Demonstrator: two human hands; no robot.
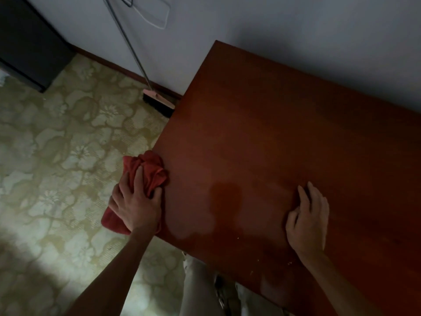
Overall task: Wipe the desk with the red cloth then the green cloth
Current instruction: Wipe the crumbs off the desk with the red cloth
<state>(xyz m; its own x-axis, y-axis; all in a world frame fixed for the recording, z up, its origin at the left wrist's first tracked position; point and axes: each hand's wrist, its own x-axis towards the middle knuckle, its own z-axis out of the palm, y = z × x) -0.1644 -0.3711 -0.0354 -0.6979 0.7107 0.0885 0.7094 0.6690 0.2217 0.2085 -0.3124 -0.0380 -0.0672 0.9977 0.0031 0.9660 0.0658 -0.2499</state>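
The person's left hand [134, 206] grips a bunched red cloth [148, 172] at the left edge of the reddish-brown wooden table [284, 133], near its front corner. The fingers [139, 179] curl over the cloth and the thumb presses into its folds on the table side; part of the cloth sits on the table edge while the rest hangs beyond it, above the floor. The right hand [307, 220] rests on the table well to the right, palm down, holding nothing, with its fingers loosely bent and the fingertips touching the wood. Between the two hands a darker patch [224, 197] shows on the tabletop, and a few pale specks [257, 261] lie near the front edge. The table stands against a pale wall [296, 30]. Left of it, a broom [157, 101] leans on that wall, its pink head and dark bristles down on the floor just beside the table's far left corner. The floor [57, 144] has a beige flower pattern. A dark cabinet [29, 42] stands at the upper left. The green cloth does not show in this view.
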